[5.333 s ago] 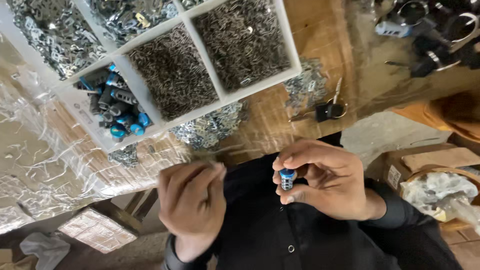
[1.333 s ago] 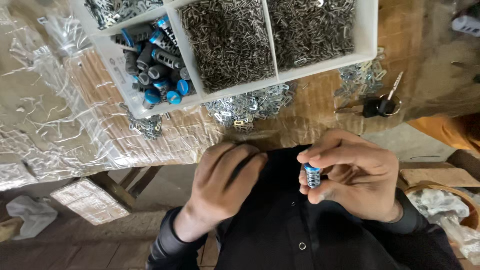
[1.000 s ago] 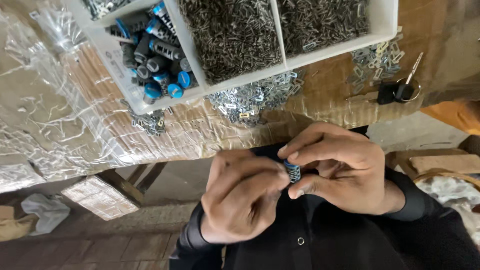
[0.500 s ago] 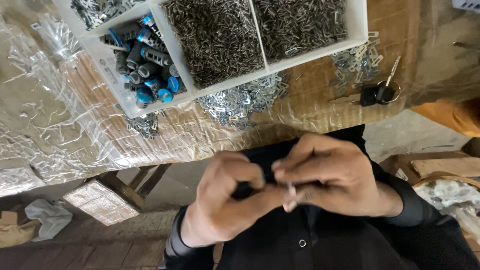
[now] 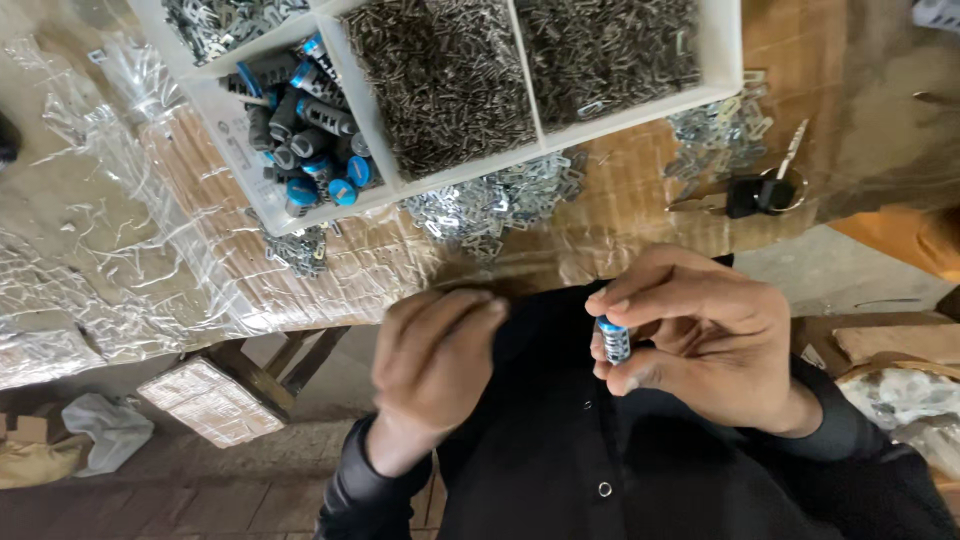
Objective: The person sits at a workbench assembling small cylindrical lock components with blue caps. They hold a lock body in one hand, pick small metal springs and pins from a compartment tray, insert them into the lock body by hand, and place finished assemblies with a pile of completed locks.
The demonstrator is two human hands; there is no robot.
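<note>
White divided tray (image 5: 250, 150) sitting beyond my fingertips. My right hand (image 5: 700, 340) is pinching a blue-capped cylinder (image 5: 614, 340) upright; left hand (image 5: 435, 370) hovering beside, fingers pressed together, curled.

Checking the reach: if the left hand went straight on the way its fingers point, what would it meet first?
Probably the table edge, then the loose pile of metal clips; the left hand points up-right, though depth is unclear.
</note>
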